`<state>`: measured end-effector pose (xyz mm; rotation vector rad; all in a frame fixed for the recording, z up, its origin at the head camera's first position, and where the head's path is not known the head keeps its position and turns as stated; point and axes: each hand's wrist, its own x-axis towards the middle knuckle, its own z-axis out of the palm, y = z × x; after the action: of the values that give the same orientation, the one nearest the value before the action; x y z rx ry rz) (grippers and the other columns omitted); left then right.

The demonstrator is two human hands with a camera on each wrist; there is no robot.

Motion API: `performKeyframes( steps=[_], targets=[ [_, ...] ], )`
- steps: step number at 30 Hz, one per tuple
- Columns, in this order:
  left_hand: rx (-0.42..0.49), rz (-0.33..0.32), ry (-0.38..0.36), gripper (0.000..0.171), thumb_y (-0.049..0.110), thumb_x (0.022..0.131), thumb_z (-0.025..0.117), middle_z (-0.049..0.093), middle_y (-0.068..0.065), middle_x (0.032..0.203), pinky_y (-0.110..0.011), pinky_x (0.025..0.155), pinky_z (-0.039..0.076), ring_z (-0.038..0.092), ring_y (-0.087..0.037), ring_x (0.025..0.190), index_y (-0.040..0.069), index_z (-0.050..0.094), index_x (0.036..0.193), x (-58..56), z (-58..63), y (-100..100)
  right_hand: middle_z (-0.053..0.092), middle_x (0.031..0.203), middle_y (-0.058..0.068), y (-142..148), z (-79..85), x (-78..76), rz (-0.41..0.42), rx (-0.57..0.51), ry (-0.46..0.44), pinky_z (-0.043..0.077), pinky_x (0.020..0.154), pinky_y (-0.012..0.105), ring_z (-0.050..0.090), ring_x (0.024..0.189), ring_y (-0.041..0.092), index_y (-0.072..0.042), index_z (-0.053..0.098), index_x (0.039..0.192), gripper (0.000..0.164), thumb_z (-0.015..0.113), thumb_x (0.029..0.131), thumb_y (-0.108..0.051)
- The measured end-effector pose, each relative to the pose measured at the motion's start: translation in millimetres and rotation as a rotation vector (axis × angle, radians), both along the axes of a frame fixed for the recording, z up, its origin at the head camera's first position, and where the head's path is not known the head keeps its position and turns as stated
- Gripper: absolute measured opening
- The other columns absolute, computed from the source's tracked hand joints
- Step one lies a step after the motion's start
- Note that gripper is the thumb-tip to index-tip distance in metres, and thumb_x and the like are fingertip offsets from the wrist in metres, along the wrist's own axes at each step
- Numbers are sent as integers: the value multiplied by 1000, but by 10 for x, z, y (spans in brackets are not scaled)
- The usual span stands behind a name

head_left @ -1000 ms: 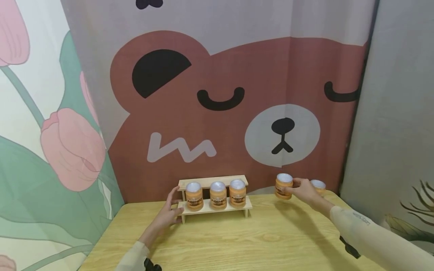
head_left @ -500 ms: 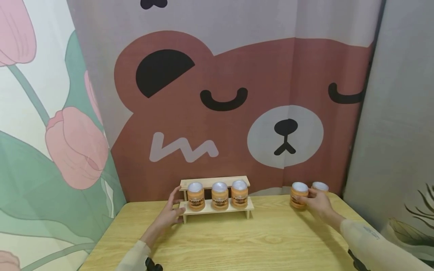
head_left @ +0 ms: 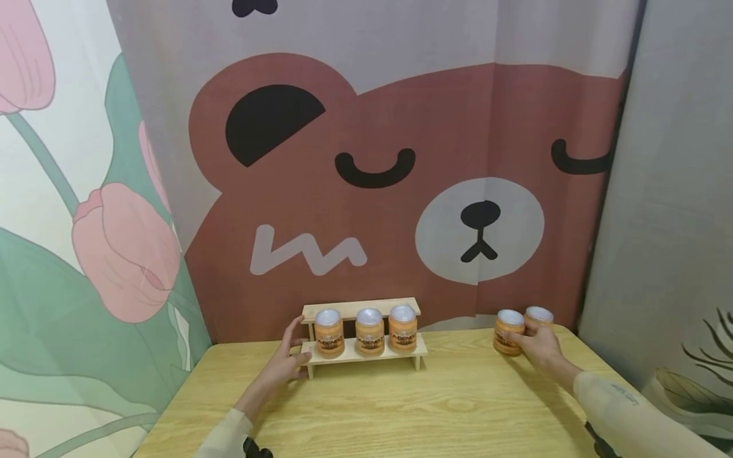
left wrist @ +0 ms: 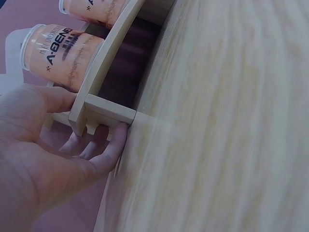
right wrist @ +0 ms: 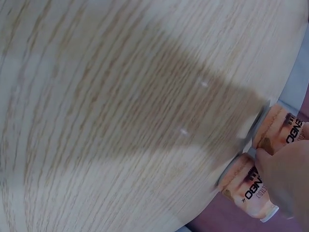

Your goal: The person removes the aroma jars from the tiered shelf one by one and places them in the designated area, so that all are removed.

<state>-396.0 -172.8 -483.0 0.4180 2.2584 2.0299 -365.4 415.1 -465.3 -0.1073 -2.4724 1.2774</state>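
A two-step wooden rack [head_left: 366,353] stands on the table, and three orange cans [head_left: 369,332] with silvery tops stand in a row on its lower step. My left hand [head_left: 280,364] grips the rack's left end, thumb over the lower step and fingertips around its side leg, as the left wrist view shows. At the right, my right hand [head_left: 541,348] holds another orange can [head_left: 506,340] upright on the tabletop, thumb on its side; the farther fingers are hidden. Close beside it stands another can [right wrist: 246,186], partly covered by the hand in the head view.
The rack's raised back step [head_left: 361,308] bears no cans. Behind the wooden table [head_left: 412,407] hangs a curtain [head_left: 389,222] printed with a bear, close to the table's back edge. A grey curtain [head_left: 658,191] hangs at the right.
My right hand has carried its can right and down, from above the table to the tabletop beside the other can. My left hand stays on the rack.
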Motion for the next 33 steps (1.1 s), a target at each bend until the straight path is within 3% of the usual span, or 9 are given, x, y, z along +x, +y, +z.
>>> performKeyframes(
  steps=[2,4,9,12,17,23,27,31,33],
  targets=[
    [1,2,-6,86,2,101,58,17,-32,154,-58,82,54,54,-46,117,44,13,161,4,7,2,58,130,33,2,-3,-2,-3,1,-4,49,87,35,55,120,41,16,48,141,68,76,94,-25],
    [3,1,-6,86,2,101,59,16,-32,153,-58,82,54,54,-45,116,44,13,161,7,9,5,58,131,33,6,-8,-2,0,-12,0,50,85,30,60,114,32,16,48,141,68,76,94,-24],
    [14,-6,-5,85,0,101,57,16,-32,152,-59,83,53,54,-45,116,45,14,160,11,-5,24,60,127,34,26,-36,0,18,-29,25,47,73,17,61,107,26,19,50,137,64,77,94,-19],
    [14,-4,-4,85,0,102,56,17,-32,152,-58,83,53,54,-45,116,45,14,160,9,-13,34,62,123,35,47,-66,-8,22,5,42,49,73,20,61,109,35,19,52,135,62,77,93,-19],
    [17,3,-2,85,0,101,56,17,-32,152,-56,81,54,53,-45,116,44,14,161,8,-6,23,65,108,32,83,-123,-52,64,205,103,53,75,41,63,98,40,20,52,129,58,75,95,-22],
    [16,0,6,85,0,102,56,20,-32,151,-58,82,54,54,-45,115,43,13,161,26,21,18,62,108,34,64,-118,-41,105,324,162,49,81,58,60,100,47,22,44,131,61,73,96,-19],
    [16,8,6,85,0,102,56,21,-31,151,-58,82,54,55,-44,114,44,13,161,28,33,29,63,105,32,55,-63,-8,117,385,184,49,79,58,61,98,47,22,46,127,59,75,95,-18],
    [11,9,4,86,0,102,56,23,-32,151,-56,80,55,57,-43,112,42,12,162,25,32,26,63,85,20,60,37,13,90,462,238,49,65,49,60,79,36,15,55,107,37,77,88,-8],
    [11,5,2,86,0,102,56,23,-32,150,-56,79,55,57,-42,110,41,11,162,25,28,22,61,81,19,42,126,12,67,490,287,48,64,48,58,75,35,15,57,100,29,74,85,-3]
  ],
)
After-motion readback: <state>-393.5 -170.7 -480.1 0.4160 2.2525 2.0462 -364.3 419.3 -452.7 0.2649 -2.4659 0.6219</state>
